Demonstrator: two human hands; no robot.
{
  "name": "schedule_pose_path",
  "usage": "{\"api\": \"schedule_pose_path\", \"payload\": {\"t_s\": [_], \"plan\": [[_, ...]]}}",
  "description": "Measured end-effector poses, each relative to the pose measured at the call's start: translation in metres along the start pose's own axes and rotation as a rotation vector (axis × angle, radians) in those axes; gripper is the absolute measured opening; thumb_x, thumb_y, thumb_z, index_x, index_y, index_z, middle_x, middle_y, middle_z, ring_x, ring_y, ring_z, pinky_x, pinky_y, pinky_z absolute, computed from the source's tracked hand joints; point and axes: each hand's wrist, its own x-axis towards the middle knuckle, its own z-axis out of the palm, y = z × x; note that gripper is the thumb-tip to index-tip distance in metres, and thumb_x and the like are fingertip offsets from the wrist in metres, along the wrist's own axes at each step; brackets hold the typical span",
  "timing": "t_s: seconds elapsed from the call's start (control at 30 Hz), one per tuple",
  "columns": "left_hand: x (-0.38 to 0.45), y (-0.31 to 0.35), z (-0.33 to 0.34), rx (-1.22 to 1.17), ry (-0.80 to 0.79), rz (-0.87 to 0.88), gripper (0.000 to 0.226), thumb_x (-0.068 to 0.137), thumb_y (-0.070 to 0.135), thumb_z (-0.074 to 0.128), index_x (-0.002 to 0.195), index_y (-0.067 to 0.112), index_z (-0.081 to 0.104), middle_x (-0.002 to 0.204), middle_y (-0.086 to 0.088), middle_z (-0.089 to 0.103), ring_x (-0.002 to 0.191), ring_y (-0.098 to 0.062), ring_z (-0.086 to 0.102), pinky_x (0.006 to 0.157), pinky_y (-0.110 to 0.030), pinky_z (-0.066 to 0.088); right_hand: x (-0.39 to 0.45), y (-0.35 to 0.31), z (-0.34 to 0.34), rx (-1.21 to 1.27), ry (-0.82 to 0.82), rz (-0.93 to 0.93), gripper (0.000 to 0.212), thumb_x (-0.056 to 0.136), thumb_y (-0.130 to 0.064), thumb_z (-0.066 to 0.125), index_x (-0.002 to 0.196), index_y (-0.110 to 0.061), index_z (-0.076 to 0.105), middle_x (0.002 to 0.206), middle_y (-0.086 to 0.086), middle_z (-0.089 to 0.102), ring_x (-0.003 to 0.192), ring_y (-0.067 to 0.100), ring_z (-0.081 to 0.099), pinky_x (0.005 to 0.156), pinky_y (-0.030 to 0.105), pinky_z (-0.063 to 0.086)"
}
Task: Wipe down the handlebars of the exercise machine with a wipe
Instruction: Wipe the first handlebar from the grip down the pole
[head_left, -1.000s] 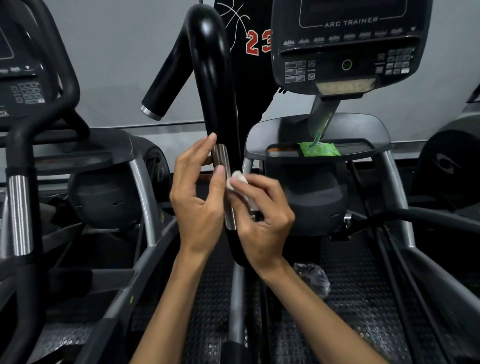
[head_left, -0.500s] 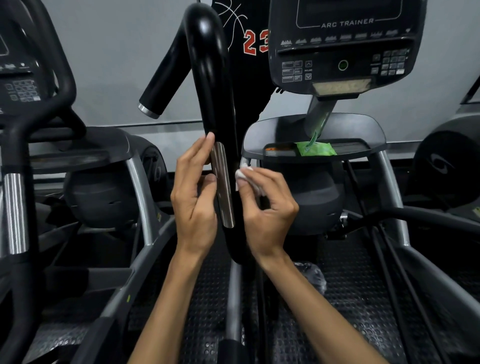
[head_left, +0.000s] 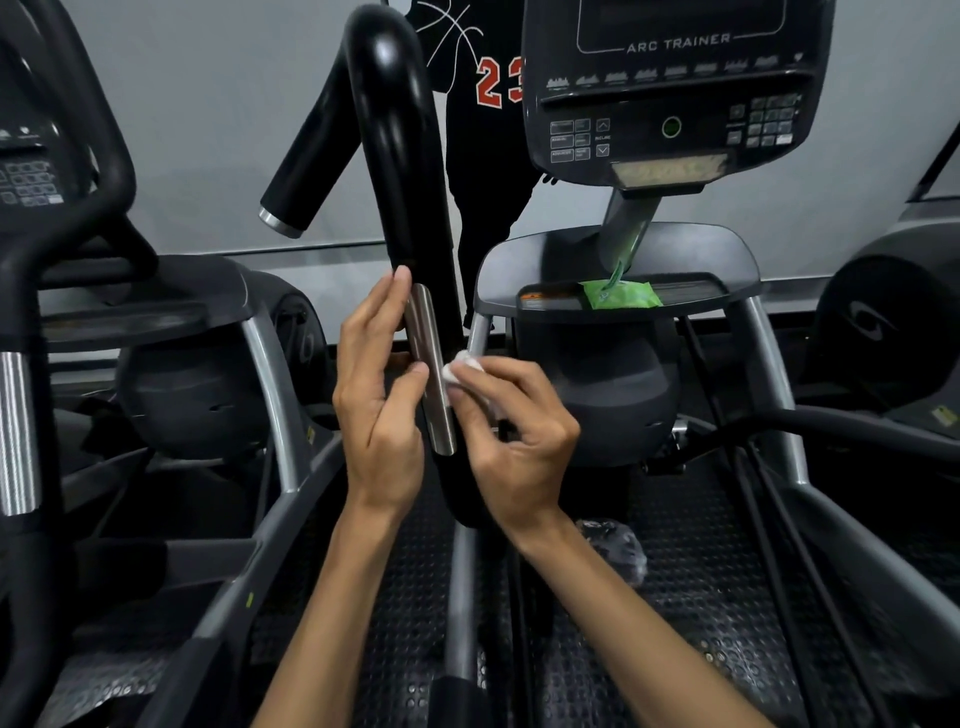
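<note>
Black, glossy handlebar (head_left: 400, 156) of the exercise machine rises through the centre of the view, curving over at the top into a side grip with a silver end cap. Metal sensor strip (head_left: 430, 369), brushed silver, runs down the near face of the bar's lower section.

Left hand (head_left: 382, 395): palm against the left side of the bar, fingers (head_left: 387, 306) extended upward and lying along the edge of the strip, thumb tip touching the strip about halfway down. Hand is open and flat rather than closed around the bar; it steadies, does not clasp.

Right hand (head_left: 511, 441): fingers curled, pinching a small wad of white wipe (head_left: 460, 369) between thumb and fingertips. Wipe is pressed against the right edge of the strip, level with the left thumb. Most of the wipe is hidden inside the curled fingers.

Console (head_left: 670, 88) marked ARC TRAINER sits upper right, display dark, one green ring lit. Below it, a grey tray (head_left: 727, 254) carries a green wipe packet (head_left: 621, 294), flap up. A person in a black shirt (head_left: 483, 104) with red numerals stands behind the bar, partly hidden by it. A second machine (head_left: 57, 260) stands at left. Crumpled clear plastic (head_left: 618, 551) lies on the black studded floor mat beside the right forearm.
</note>
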Motion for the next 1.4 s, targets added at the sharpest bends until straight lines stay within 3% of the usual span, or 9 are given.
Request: {"api": "schedule_pose_path", "payload": {"t_s": [0.13,0.33,0.5,0.67,0.77,1.0,1.17,1.27,1.4], "plan": [[-0.003,-0.002,-0.001,0.011,-0.041,-0.003,0.073,0.082,-0.009,0.050,0.149,0.019,0.041,0.154,-0.003,0.040,0.144,-0.027,0.037,0.117,-0.058,0.030,0.018,0.001,0.006,0.072,0.057,0.147,0.015,0.089,-0.001,0.076,0.103,-0.004,0.079,0.099,0.005,0.073,0.093,0.009,0.070,0.081,0.019,0.053],[-0.003,-0.005,-0.003,-0.036,-0.045,-0.023,0.072,0.084,-0.003,0.050,0.152,0.015,0.038,0.154,-0.002,0.040,0.143,-0.029,0.039,0.113,-0.061,0.034,0.008,-0.004,0.007,0.076,0.020,0.063,0.015,0.088,0.000,0.075,0.103,-0.002,0.079,0.102,0.007,0.072,0.097,0.013,0.070,0.087,0.021,0.053],[-0.003,-0.006,-0.002,-0.097,-0.024,-0.082,0.073,0.084,0.004,0.051,0.154,0.020,0.033,0.153,-0.002,0.042,0.141,-0.030,0.040,0.113,-0.061,0.033,0.032,0.006,0.015,0.278,0.027,0.399,0.014,0.092,-0.006,0.069,0.102,-0.008,0.079,0.098,-0.001,0.074,0.093,0.014,0.071,0.082,0.035,0.059],[-0.003,-0.004,-0.001,-0.127,-0.003,-0.095,0.073,0.084,0.012,0.052,0.153,0.021,0.031,0.152,-0.005,0.042,0.139,-0.029,0.043,0.111,-0.061,0.036,0.019,-0.001,0.009,0.244,0.002,0.297,0.017,0.093,-0.006,0.071,0.107,-0.012,0.077,0.101,-0.001,0.075,0.097,0.015,0.071,0.085,0.028,0.054],[-0.003,-0.003,0.000,-0.125,0.005,-0.101,0.072,0.084,0.005,0.051,0.153,0.017,0.031,0.151,-0.007,0.044,0.136,-0.027,0.045,0.110,-0.058,0.038,0.019,0.010,0.010,0.297,-0.044,0.478,0.016,0.095,-0.012,0.066,0.105,-0.007,0.078,0.100,0.004,0.078,0.095,0.019,0.073,0.087,0.041,0.057],[-0.001,-0.004,-0.001,-0.133,0.015,-0.088,0.067,0.084,0.019,0.052,0.149,0.020,0.036,0.148,-0.007,0.046,0.137,-0.028,0.044,0.111,-0.059,0.037,0.051,0.003,0.013,0.480,-0.169,0.571,0.019,0.102,-0.005,0.057,0.111,-0.002,0.073,0.100,0.008,0.076,0.094,0.013,0.070,0.089,0.029,0.056],[-0.002,-0.003,0.004,-0.132,0.015,-0.086,0.064,0.085,0.004,0.049,0.148,0.011,0.038,0.145,-0.006,0.048,0.135,-0.023,0.047,0.111,-0.051,0.041,0.036,0.006,0.015,0.629,-0.161,0.865,0.026,0.102,-0.005,0.054,0.117,0.013,0.066,0.111,0.034,0.068,0.100,0.030,0.062,0.103,0.049,0.048],[-0.002,-0.005,0.004,-0.136,0.014,-0.091,0.063,0.085,0.003,0.047,0.147,0.009,0.038,0.143,-0.006,0.049,0.134,-0.019,0.047,0.109,-0.039,0.043,0.025,-0.002,0.017,0.558,-0.048,0.780,0.023,0.094,-0.017,0.062,0.104,-0.002,0.075,0.099,0.029,0.070,0.091,0.024,0.063,0.090,0.044,0.053],[-0.002,-0.006,0.000,-0.139,0.026,-0.095,0.061,0.086,0.003,0.046,0.147,0.009,0.039,0.142,-0.006,0.050,0.133,-0.021,0.049,0.105,-0.030,0.043,0.029,-0.007,0.020,0.485,-0.007,0.686,0.020,0.095,-0.018,0.065,0.109,-0.008,0.076,0.101,0.014,0.075,0.094,0.021,0.068,0.096,0.050,0.055]]}}
